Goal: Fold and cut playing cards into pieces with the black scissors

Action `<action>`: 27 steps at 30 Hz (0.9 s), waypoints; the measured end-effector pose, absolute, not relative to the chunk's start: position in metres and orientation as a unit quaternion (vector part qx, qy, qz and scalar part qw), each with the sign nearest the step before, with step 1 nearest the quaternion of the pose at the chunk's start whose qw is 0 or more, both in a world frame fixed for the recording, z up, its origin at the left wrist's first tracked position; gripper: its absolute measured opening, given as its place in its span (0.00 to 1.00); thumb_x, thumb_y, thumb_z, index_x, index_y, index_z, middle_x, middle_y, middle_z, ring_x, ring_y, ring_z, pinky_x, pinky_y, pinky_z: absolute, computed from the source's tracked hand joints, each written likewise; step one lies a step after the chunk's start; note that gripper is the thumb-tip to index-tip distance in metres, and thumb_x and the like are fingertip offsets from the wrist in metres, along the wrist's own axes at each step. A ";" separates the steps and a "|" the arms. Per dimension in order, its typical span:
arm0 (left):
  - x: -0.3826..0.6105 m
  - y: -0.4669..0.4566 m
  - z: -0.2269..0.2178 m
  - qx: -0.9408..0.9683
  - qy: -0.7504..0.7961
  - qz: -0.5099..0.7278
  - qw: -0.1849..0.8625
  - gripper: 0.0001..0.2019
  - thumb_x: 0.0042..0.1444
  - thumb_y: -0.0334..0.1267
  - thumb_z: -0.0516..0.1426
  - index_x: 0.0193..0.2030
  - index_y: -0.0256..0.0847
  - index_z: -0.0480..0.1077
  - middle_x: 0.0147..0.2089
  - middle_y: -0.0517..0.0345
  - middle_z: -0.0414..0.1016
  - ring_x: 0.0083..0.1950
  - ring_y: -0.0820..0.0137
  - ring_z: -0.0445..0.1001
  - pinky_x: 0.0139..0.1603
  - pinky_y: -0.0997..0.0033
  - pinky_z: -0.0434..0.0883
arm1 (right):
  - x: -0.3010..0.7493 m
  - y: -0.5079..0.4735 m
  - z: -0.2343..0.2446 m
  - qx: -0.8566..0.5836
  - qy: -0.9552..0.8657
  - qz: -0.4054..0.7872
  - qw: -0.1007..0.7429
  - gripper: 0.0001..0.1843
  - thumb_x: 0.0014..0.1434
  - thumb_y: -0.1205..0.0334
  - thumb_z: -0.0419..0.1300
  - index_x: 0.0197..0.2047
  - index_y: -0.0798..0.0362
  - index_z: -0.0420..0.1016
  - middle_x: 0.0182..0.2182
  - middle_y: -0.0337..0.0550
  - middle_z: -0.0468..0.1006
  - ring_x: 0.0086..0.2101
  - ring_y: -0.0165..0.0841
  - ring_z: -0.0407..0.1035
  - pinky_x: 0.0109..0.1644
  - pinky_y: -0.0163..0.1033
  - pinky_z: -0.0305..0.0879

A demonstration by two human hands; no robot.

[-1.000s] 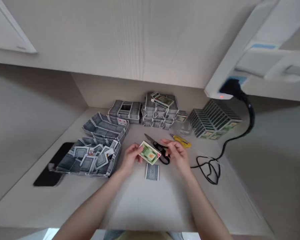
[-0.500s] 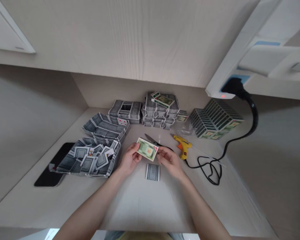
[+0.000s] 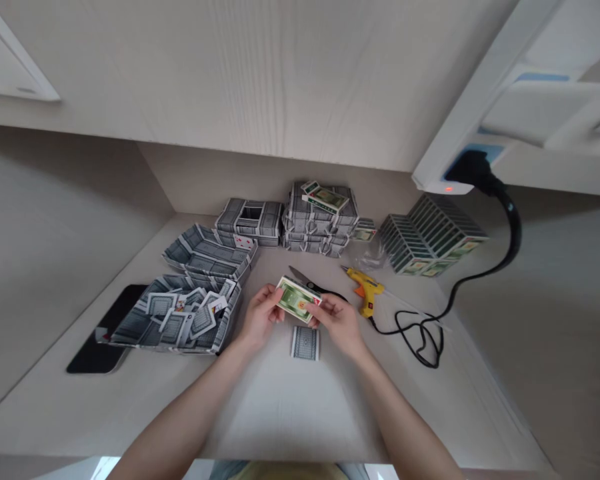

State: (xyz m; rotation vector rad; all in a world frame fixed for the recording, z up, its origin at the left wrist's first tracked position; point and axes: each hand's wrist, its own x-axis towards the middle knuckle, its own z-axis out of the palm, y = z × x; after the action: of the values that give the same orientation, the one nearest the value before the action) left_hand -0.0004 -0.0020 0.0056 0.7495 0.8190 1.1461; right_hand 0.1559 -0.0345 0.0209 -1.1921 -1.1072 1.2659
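Between my two hands is a green playing-card box (image 3: 295,298), tilted, its printed face toward me. My left hand (image 3: 261,317) grips its left end with the thumb on top. On the right end my right hand (image 3: 337,321) has its thumb pressed on the face and fingers underneath. Just below the box, a small stack of grey-backed playing cards (image 3: 305,343) lies on the table. Partly hidden behind the box and my right hand, a pair of scissors (image 3: 304,279) points its blades to the upper left.
Left stands an open case made of cards (image 3: 205,253) with loose cards inside, over a dark phone (image 3: 93,353). Behind are card-built boxes (image 3: 320,227). A yellow glue gun (image 3: 366,285) with a black cord (image 3: 425,333) lies right, before stacked card boxes (image 3: 430,240).
My right hand has moved its thumb onto the face of the card box, and the box has tipped so its upper edge shows. The view has shifted slightly.
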 end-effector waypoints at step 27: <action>0.002 -0.002 0.007 0.286 0.373 0.519 0.714 0.15 0.43 0.45 0.61 0.24 0.35 0.64 0.17 0.67 0.62 0.16 0.84 0.58 0.14 0.83 0.51 | 0.160 -0.039 0.009 -0.565 -0.679 0.230 0.408 0.34 0.46 0.55 0.62 0.56 0.50 0.59 0.33 0.43 0.75 0.26 0.31 0.67 0.31 0.37 0.67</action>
State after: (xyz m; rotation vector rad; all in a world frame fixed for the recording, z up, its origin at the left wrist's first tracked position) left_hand 0.0024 -0.0023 0.0066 0.6326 0.8255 1.1499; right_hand 0.1595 -0.0392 0.0085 -1.4252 -1.7106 0.5801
